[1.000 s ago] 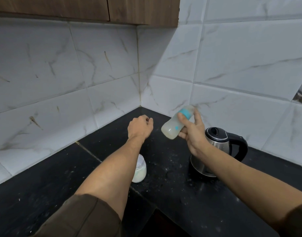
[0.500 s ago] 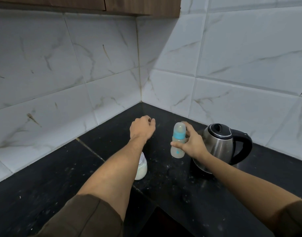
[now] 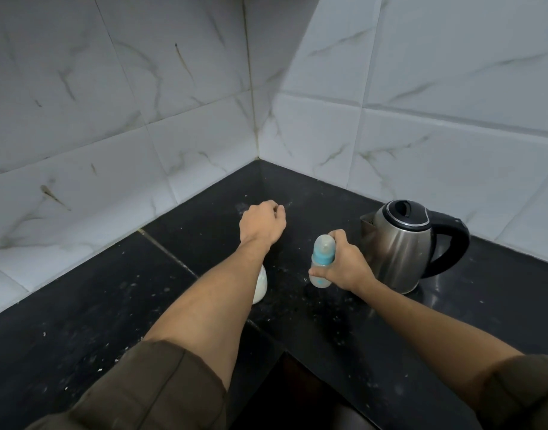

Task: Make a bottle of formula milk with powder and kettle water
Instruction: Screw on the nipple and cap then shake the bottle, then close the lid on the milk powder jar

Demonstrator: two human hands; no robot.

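- Our right hand (image 3: 344, 266) has lowered the upright bottle (image 3: 322, 259), gripping it; kettle (image 3: 399, 249) at its 3 o'clock
- Our left hand (image 3: 263, 226) stays clenched, empty, at 10 o'clock
- Open surface (image 3: 80, 321) at 8 o'clock; wall (image 3: 421, 88) at 12

You are looking down into a kitchen corner where two walls are meeting at a vertical grout line (image 3: 251, 88). The left wall (image 3: 111, 119) and the right wall (image 3: 437, 88) are both showing large white tiles veined with grey marble streaks, and a brownish smear (image 3: 54, 197) is marking a lower tile on the left. A slanting shadow edge (image 3: 291, 66) is cutting across the right wall near the corner, leaving the tiles beyond it brighter. A black speckled countertop (image 3: 80, 321) is running along both walls in an L, with a pale seam (image 3: 170, 252) crossing it diagonally from the left wall. Its inner edge is dropping into a dark gap (image 3: 297, 398) just below you.
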